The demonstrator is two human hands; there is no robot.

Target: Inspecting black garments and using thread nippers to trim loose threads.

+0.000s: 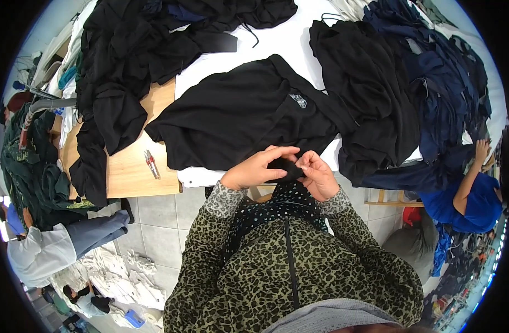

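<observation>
A black garment (227,116) with a small pale emblem lies spread over the table in front of me. One end of it hangs over the near edge, where both my hands are. My left hand (257,167) curls around this bunched black cloth, thumb below and fingers above. Beside it, my right hand (319,176) pinches the cloth's edge between thumb and fingertips. Whether a thread or other small thing is in that pinch is too small to tell. Red-handled thread snips (151,164) lie on bare wood to the left, apart from both hands.
Black garments (113,61) are heaped at the left and far side of the table. More black clothing (371,94) and a navy pile (448,83) lie at the right. A co-worker in blue (471,200) is at the right; another in a white top (44,252) is at the left.
</observation>
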